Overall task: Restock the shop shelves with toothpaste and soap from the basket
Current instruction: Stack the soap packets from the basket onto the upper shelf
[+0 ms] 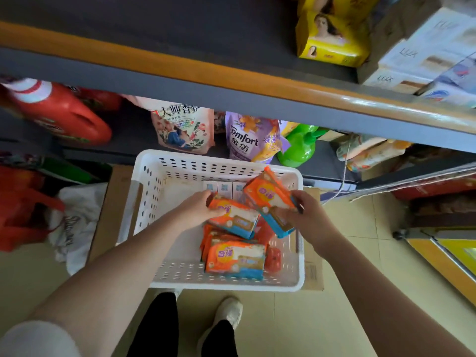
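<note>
A white perforated basket (164, 176) stands on a cardboard box on the floor below the shelves. Inside it lie several orange-and-blue soap packs (235, 258) and pale toothpaste boxes (224, 188) at the far side. My left hand (197, 211) grips one soap pack (237, 220) over the basket. My right hand (306, 215) holds a stack of two soap packs (269, 195), tilted up near the basket's right wall.
An orange-edged shelf (231, 70) above carries yellow soap boxes (331, 39) and white Lux boxes (422, 55) at the right. The lower shelf holds a red detergent jug (59, 112), refill pouches (244, 137) and a green bottle (298, 148). Red bags (23, 210) sit left.
</note>
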Demonstrator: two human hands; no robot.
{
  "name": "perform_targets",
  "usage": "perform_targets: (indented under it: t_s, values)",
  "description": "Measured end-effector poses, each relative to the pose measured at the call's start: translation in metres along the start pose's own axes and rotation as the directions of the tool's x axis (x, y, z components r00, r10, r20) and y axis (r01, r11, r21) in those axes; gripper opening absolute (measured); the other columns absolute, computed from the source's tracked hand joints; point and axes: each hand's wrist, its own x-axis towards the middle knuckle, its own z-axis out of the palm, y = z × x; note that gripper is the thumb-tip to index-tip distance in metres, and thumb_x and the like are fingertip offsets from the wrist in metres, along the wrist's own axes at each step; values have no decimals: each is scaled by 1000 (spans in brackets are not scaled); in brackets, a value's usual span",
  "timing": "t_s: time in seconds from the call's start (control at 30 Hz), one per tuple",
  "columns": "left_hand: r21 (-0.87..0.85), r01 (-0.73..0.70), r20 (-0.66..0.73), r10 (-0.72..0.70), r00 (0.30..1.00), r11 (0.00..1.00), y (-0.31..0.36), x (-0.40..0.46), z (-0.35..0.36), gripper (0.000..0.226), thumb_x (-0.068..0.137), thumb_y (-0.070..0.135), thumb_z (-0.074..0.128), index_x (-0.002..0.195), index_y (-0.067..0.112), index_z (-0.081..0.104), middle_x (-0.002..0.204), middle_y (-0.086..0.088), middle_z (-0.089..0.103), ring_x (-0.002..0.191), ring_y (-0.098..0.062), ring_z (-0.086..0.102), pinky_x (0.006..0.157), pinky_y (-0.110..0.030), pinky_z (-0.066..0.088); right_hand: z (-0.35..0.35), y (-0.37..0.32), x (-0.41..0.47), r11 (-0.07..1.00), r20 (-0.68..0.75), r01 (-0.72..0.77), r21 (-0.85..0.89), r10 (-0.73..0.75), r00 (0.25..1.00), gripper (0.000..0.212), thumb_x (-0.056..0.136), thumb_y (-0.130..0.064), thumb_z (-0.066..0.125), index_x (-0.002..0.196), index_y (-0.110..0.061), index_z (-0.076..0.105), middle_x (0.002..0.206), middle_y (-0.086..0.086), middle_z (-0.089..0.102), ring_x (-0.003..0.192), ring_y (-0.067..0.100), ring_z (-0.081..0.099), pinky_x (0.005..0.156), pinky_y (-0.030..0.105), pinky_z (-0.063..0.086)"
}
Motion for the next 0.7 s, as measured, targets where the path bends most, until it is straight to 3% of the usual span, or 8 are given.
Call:
perform_targets:
  t_s: [0.1, 0.17, 0.27, 0.33, 0.4, 0.5, 0.63, 0.7]
  values:
    - [-66, 28, 79, -22, 997, 997, -5, -3, 11, 45, 77, 32, 72, 114, 13, 56, 115, -4, 65, 98, -18, 62, 84, -32, 50, -1, -4, -4, 975, 27, -7, 223, 1, 1000, 27, 68, -20, 73, 91, -18, 59, 86, 4, 65, 76, 16, 60, 67, 27, 49]
    - [-157, 24, 79, -12, 997, 987, -5, -7, 21, 38, 77, 26, 73, 109, 16, 56, 112, -4, 66, 92, -14, 63, 78, -28, 52, -1, -5, -5, 970, 29, -12, 244, 5, 1000, 21, 74, -15, 75, 87, -19, 59, 86, 5, 65, 74, 16, 62, 66, 26, 49]
    - [-197, -36, -9, 34, 999, 980, -4, -12, 30, 45, 75, 25, 75, 112, 20, 51, 113, -2, 64, 96, -15, 62, 82, -33, 53, -4, -6, -3, 989, -5, -53, 140, 54, 999, 21, 80, -13, 71, 84, -24, 54, 81, -1, 65, 71, 14, 62, 67, 27, 50]
    - [-194, -96, -61, 86, 994, 976, 1, -19, 26, 43, 76, 25, 74, 110, 24, 48, 111, 1, 63, 97, -15, 62, 77, -29, 53, -7, -11, -3, 990, 15, -56, 132, 55, 998, 19, 80, -12, 70, 84, -23, 56, 82, 1, 67, 73, 17, 62, 72, 32, 50]
    - [-213, -155, -115, 133, 984, 965, 8, -31, 17, 39, 77, 25, 72, 108, 25, 48, 108, 4, 61, 96, -15, 62, 72, -25, 54, -10, -18, -8, 979, 29, -51, 198, 46, 999, 17, 81, -9, 68, 86, -21, 58, 80, 1, 67, 73, 19, 62, 72, 32, 50]
    - [-247, -227, -250, 165, 954, 942, 15, -54, -6, 37, 76, 23, 74, 106, 24, 53, 110, 1, 63, 99, -17, 63, 77, -30, 56, -14, -34, -21, 945, 39, -41, 324, 31, 999, 19, 81, -6, 67, 94, -18, 62, 82, 3, 68, 74, 19, 64, 71, 31, 51]
    - [-306, -304, -354, 189, 916, 902, 30, -100, -48, 40, 65, 35, 77, 98, 32, 54, 105, 0, 64, 96, -14, 62, 78, -31, 54, -20, -68, -43, 958, 30, 112, 264, -124, 992, 18, 78, -4, 70, 88, -19, 66, 77, -5, 70, 64, 4, 65, 61, 22, 51]
    - [-326, -378, -413, 229, 881, 867, 43, -127, -70, 42, 57, 40, 74, 93, 36, 54, 99, 6, 64, 91, -3, 62, 80, -23, 51, -23, -91, -52, 960, -34, 270, 77, -268, 963, 20, 74, -12, 76, 89, -18, 65, 78, -3, 66, 63, 2, 60, 58, 16, 46]
